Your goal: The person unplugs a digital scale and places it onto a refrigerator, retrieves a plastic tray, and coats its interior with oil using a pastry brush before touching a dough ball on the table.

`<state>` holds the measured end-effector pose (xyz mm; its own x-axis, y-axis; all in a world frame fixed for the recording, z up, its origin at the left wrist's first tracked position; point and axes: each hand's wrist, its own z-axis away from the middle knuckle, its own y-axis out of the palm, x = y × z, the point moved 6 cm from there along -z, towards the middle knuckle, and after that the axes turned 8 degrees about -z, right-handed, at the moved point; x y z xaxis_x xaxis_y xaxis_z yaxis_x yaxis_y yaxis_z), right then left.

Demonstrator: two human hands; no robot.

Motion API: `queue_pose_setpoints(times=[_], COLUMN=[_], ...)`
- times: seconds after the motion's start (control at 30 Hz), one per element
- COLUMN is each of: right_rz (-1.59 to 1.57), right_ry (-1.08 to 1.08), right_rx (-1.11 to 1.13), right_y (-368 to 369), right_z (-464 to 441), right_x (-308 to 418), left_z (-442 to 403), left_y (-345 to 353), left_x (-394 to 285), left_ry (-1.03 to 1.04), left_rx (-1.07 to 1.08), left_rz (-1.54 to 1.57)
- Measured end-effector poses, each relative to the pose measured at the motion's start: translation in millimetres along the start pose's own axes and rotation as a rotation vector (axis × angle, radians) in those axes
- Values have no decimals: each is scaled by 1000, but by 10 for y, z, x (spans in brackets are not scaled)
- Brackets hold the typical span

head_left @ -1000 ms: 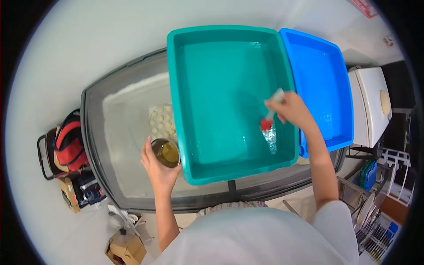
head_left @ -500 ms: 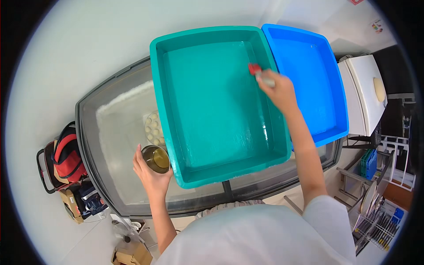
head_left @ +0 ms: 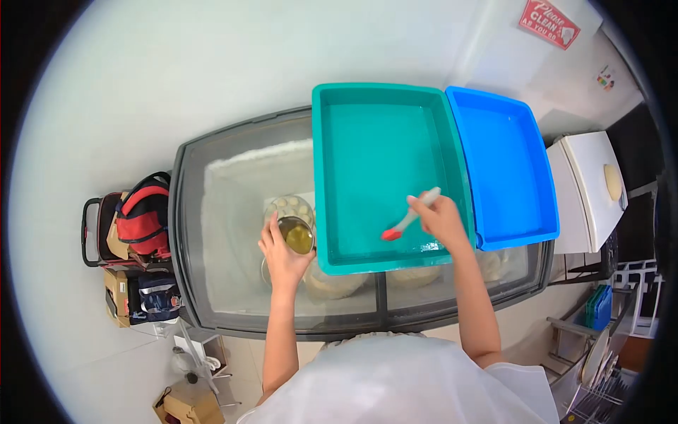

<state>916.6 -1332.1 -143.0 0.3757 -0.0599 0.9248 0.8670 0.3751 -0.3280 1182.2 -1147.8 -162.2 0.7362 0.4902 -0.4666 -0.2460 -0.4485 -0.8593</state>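
Observation:
My left hand (head_left: 284, 258) is closed around a small metal cup (head_left: 309, 240) of yellowish liquid, beside the near left corner of a green plastic tub (head_left: 322, 177). My right hand (head_left: 441, 218) grips the pale handle of a basting brush (head_left: 407, 218). Its red head points down and left over the tub floor, toward the near side; whether it touches the bottom I cannot tell. Wet streaks shine on the tub floor near the brush. Against the green tub's right side stands a blue plastic tub (head_left: 505, 166).
Both tubs rest on a glass-topped chest freezer (head_left: 240, 205). Through its glass show a container of pale round balls (head_left: 288, 203) and larger rounded bundles (head_left: 335, 284). A red and black backpack (head_left: 145, 222) is at the left. A white cabinet (head_left: 583, 187) stands at the right.
My right hand has brought the brush from the tub's far right side to its near part, and the brush head now points toward me. The view has shifted; the cup stays in my left hand.

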Motion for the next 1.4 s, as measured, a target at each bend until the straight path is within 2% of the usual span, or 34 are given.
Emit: queue_pose_setpoints(times=[0.07,0.1,0.2,0.23,0.33,0.4,0.53,0.57,0.63,0.73,0.8,0.93,1.03,1.2,1.4], right_rz=[-126,-128,67,61,-378,-470,-731,-825,-832,-842,-635,-566,-603,-539,-562], right_ry=[71,57,-218,-220,-167,-134,-66,-44,-7,32,200,207,166,220,180], right_rx=[147,133,-79,-88,-263,-346,-511,-549,-592,-662,-639,-706,-842,-1009,-1265], right_y=[332,414,566,568,266,70,-283,-327,-419,-615,-675,-895,-1301,-1998,-2688], right_z=[-64,-110,-136,-28,509,902,1675,1886,2276,2849,3179,3890,4567,5692,6830], right_x=[74,62,83,174,326,304,74,-18,-125,-340,-529,-786,-1032,-1603,-2086], left_z=[156,234,473,525,722,809,1023,1081,1226,1603,1930,2783,3507,4827,6142], left_y=[-100,-142,-393,-484,-743,-857,-819,-762,-677,-589,-509,-371,-260,-88,97], left_x=[81,116,167,184,133,25,-302,-439,-753,-1238,-1625,-2336,-2842,-3622,-4402], left_ry=[1,6,35,40,91,141,265,343,515,669,802,1066,1160,1341,1585], left_rx=[-4,0,6,11,39,63,246,295,380,463,533,628,714,837,991], left_rz=[-29,-43,-54,-65,-50,-25,26,48,94,117,161,216,221,230,419])
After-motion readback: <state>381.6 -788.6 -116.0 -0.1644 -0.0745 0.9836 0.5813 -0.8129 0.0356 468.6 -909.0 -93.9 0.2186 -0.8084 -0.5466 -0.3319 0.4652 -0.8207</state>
